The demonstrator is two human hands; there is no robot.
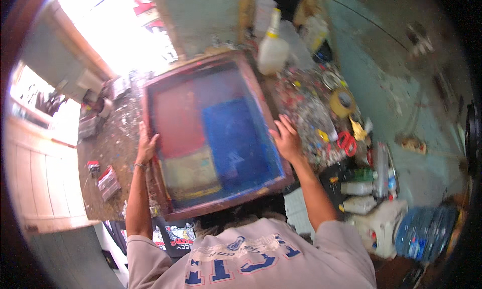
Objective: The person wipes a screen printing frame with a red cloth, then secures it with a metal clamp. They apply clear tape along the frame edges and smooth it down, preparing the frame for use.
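A screen printing frame (223, 204) with a reddish-brown wooden rim lies tilted across the worktable in front of me. Its mesh (236, 143) carries patches of dull red, blue and pale yellow. My left hand (146, 146) grips the left side rim, thumb over the top and fingers along the outer edge. On the opposite side, my right hand (287, 141) is closed round the right rim with bent fingers. The frame's underside is hidden.
Paint-stained worktable (120, 153) carries small packets (108, 182) at left. On the right are a white jug with a yellow neck (272, 53), a tape roll (342, 102), red-handled scissors (347, 143) and scraps. Bottles and a blue water jug (426, 233) stand lower right.
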